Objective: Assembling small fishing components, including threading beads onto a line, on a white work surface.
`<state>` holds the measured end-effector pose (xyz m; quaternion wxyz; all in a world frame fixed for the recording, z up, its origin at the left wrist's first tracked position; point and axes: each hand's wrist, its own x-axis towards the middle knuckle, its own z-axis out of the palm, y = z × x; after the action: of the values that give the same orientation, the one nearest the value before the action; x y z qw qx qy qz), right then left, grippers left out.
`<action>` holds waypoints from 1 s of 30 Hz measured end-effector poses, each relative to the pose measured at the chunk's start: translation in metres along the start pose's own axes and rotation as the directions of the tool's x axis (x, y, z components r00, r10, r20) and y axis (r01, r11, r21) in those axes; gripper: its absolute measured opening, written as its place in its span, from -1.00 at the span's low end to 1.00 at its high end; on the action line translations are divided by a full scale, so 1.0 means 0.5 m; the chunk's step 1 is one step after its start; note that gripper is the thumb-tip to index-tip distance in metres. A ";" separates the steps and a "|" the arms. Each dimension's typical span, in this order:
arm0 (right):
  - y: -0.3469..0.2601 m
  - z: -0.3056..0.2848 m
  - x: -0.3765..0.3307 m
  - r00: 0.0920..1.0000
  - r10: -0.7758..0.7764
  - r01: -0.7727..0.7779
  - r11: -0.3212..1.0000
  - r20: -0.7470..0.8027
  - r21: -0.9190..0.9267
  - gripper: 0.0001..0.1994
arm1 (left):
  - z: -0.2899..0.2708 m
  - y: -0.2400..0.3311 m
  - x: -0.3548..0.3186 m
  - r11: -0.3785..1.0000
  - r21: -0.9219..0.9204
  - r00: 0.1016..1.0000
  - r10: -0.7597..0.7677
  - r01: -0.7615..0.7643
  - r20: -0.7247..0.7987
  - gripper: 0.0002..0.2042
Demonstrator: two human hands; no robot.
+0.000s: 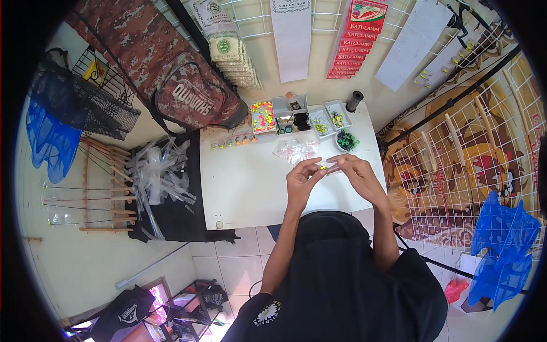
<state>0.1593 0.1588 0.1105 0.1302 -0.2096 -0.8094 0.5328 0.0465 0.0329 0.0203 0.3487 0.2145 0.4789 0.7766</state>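
Observation:
Above the white table (250, 188), my hands meet with fingertips pinched close together. My left hand (302, 178) is closed on one side of what looks like a small clear plastic bag (333, 170), and my right hand (360, 172) is closed on the other side. A tiny bright yellow piece (323, 167) shows by my left fingertips; whether it lies inside the plastic I cannot tell. Just beyond my hands is a loose pile of small clear plastic bags (296, 149). A round tub of green and black pieces (346, 140) stands past my right hand.
Along the back stand a tray of pink and yellow beads (263, 117), a divided box (292, 105), white trays of small yellow-green pieces (321, 126) and a black cylinder (354, 101). Packed colourful pieces (234, 141) lie in a row at left, near a camouflage bag (188, 91) and plastic scraps (159, 174).

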 end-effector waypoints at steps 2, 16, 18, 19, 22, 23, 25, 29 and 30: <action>-0.002 -0.004 0.000 1.000 0.027 -0.027 1.000 0.005 0.013 -0.65 | 0.005 0.004 0.002 1.000 0.008 1.000 -0.016 0.016 -0.021 -0.65; 0.017 -0.006 -0.007 0.988 -0.015 0.023 0.998 -0.151 0.053 -0.84 | 0.025 -0.009 0.004 1.000 -0.020 0.989 0.016 -0.019 -0.146 -0.71; 0.031 -0.002 -0.005 0.988 -0.030 0.047 0.993 -0.153 0.109 -0.85 | 0.025 -0.008 0.001 0.999 -0.038 0.986 0.011 -0.018 -0.164 -0.71; 0.033 0.000 -0.004 0.987 -0.032 0.050 0.993 -0.156 0.111 -0.85 | 0.023 -0.006 -0.003 0.999 -0.041 0.991 -0.021 0.015 -0.135 -0.70; 0.034 0.006 -0.002 0.973 -0.028 0.050 0.995 -0.228 0.091 -0.81 | 0.016 0.012 -0.005 0.996 -0.022 0.996 -0.087 0.086 -0.036 -0.67; 0.032 0.007 -0.002 0.968 -0.021 0.043 0.996 -0.249 0.084 -0.79 | 0.015 0.018 -0.007 0.992 -0.003 0.992 -0.124 0.124 0.033 -0.65; 0.029 0.008 -0.004 0.964 -0.014 0.037 0.996 -0.264 0.082 -0.76 | 0.007 0.013 -0.003 0.992 0.059 0.992 -0.116 0.114 0.046 -0.64; 0.029 0.009 -0.008 0.980 -0.066 0.061 0.998 -0.187 -0.033 -0.74 | -0.002 0.033 -0.001 0.956 0.293 0.999 0.002 -0.011 0.034 -0.74; 0.030 0.011 -0.008 0.984 -0.068 0.061 0.997 -0.167 -0.043 -0.74 | -0.004 0.036 -0.002 0.951 0.310 1.000 0.000 -0.006 0.018 -0.79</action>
<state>0.1636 0.1577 0.0945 0.2112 -0.2299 -0.8120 0.4932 0.0399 0.0257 0.0356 0.3139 0.2741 0.5914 0.6904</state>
